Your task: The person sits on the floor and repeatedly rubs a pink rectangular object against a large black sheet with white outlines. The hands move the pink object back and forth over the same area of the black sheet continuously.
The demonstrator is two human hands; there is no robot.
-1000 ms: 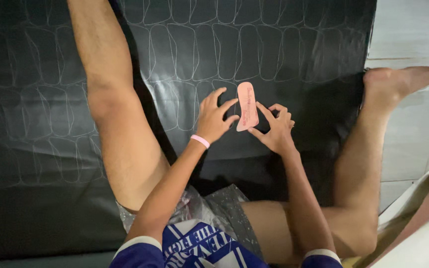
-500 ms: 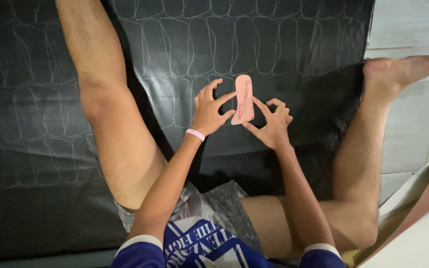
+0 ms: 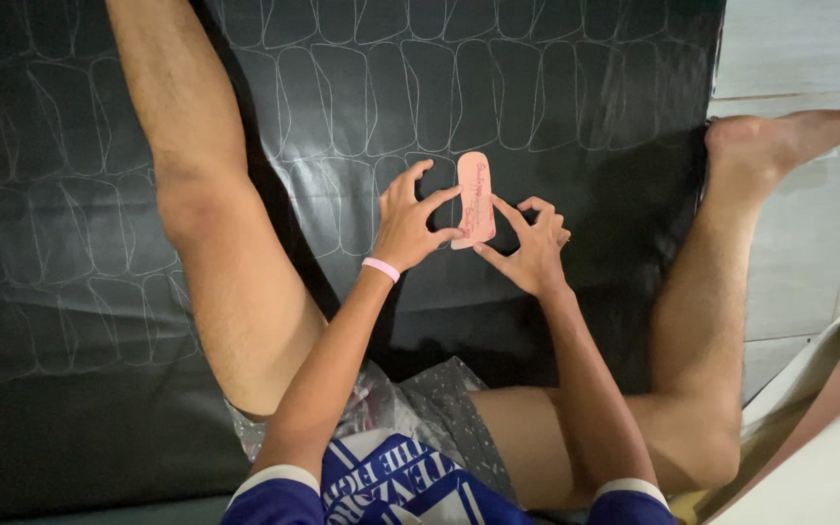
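Note:
A pink, sole-shaped template (image 3: 475, 197) lies flat on a large black sheet (image 3: 556, 97) that is covered with thin traced outlines of the same shape. My left hand (image 3: 408, 216), with a pink band at its wrist, presses its fingertips on the template's left edge. My right hand (image 3: 535, 248) touches the template's right and lower edge with thumb and forefinger. Both hands pin the template down; neither lifts it. I cannot see a pen or chalk in either hand.
I sit on the floor with bare legs spread over the black sheet, left leg (image 3: 206, 224) and right leg (image 3: 702, 321). Grey floor tiles (image 3: 799, 58) border the sheet on the right. Pale and pinkish-brown sheets (image 3: 828, 389) lie at the lower right.
The view has shifted slightly, and my fingers have resettled around the pink template. The template stays flat on the black sheet between my hands.

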